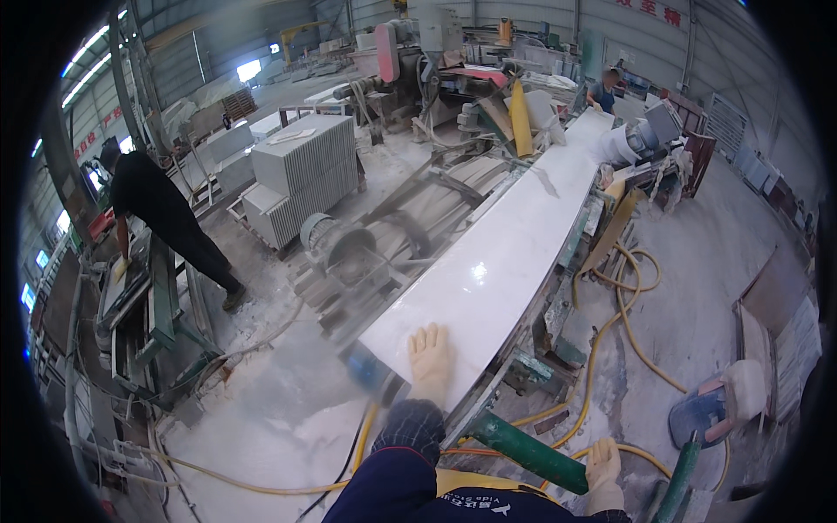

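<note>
A long, glossy white stone slab (488, 261) runs from close in front of me up to the far right. My left hand (430, 359), in a cream rubber glove, lies flat on its near end, fingers stretched out. Low on the right is my right hand (603, 471), gloved alike, its fingers pointing up and holding nothing that I can see. Beside it ends a green metal pipe (527, 453); whether the glove touches the pipe, I cannot tell. A yellow apron (488, 482) shows below the pipe.
Yellow hoses (602, 349) loop over the dusty floor to the right. A person in black (166, 205) bends over a bench at left; another person (603, 91) stands past the slab's far end. Stacked slabs (305, 161) and a motor (336, 240) stand left of the slab.
</note>
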### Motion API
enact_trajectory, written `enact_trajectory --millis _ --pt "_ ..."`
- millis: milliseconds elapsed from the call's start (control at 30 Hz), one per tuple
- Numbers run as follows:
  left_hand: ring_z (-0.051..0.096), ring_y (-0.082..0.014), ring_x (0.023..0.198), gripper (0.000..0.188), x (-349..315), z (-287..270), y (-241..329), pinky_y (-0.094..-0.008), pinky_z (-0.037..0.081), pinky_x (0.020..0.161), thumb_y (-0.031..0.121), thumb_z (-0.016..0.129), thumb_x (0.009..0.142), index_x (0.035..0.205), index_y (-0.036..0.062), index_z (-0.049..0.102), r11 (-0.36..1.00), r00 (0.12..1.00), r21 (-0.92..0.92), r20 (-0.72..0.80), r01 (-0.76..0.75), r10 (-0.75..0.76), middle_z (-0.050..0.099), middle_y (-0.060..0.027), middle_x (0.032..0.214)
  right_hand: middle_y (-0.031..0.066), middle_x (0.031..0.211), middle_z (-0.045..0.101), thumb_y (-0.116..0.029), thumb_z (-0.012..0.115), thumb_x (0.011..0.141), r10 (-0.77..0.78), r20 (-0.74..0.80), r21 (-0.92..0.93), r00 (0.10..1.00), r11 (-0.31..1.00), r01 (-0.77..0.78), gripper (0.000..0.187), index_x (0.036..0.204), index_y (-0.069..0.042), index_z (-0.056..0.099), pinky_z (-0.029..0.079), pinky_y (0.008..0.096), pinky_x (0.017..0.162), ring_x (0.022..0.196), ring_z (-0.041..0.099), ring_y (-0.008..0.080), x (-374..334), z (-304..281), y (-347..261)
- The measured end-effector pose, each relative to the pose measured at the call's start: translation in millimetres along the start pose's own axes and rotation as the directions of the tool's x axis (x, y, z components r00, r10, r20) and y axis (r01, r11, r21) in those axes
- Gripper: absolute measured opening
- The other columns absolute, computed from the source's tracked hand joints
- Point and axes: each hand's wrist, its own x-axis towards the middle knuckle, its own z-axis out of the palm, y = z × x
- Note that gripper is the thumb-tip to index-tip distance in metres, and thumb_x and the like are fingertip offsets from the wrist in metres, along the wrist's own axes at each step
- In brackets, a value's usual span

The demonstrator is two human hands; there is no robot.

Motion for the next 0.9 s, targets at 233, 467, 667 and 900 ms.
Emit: enact_trajectory --millis 233,467,667,900 --pt "0.041 -0.0377 0.138 0.046 -1 -9 -1 -0.052 0.021 0.12 0.029 0.058 0.091 0.135 0.014 0.055 0.992 0.98 -0.081 0.185 0.092 -0.076 0.052 -0.0128 0.143 -0.0042 0.069 0.041 -0.016 0.051 0.103 0.0 0.197 -0.056 0.981 0.998 0.012 0.026 0.078 -0.012 0.044 0.032 0.0257 0.062 0.064 0.041 0.0103 -14 -5 25" --pt "0.039 -0.0383 0.139 0.047 -11 -4 -3 -0.0522 0.021 0.12 0.027 0.056 0.093 0.138 0.0153 0.053 0.997 0.992 -0.048 0.108 0.066 -0.061 0.05 -0.012 0.147 0.0001 0.076 0.045 -0.017 0.052 0.103 0.019 0.216 -0.159 0.976 0.987 0.016 0.016 0.091 -0.006 0.053 0.037 0.0254 0.068 0.072 0.046 0.0121 -1 -14 26" --pt "0.037 -0.0378 0.142 0.046 -12 -5 -4 -0.0505 0.019 0.122 0.025 0.054 0.095 0.139 0.0159 0.053 0.996 0.983 -0.027 0.162 0.09 -0.084 0.048 -0.0117 0.15 0.0111 0.112 0.064 -0.018 0.053 0.103 -0.016 0.154 -0.141 0.988 0.989 0.038 0.036 0.131 0.003 0.055 0.046 0.0354 0.099 0.107 0.062 0.0276 14 -35 32" --pt "0.039 -0.037 0.141 0.045 -13 -12 -3 -0.0506 0.019 0.122 0.023 0.054 0.094 0.138 0.016 0.054 0.994 0.984 -0.008 0.144 0.105 -0.103 0.051 -0.0116 0.147 0.0167 0.123 0.065 -0.018 0.052 0.103 -0.016 0.183 -0.149 0.983 0.988 0.043 0.036 0.133 0.002 0.054 0.045 0.0428 0.107 0.12 0.06 0.0331 31 -53 36"
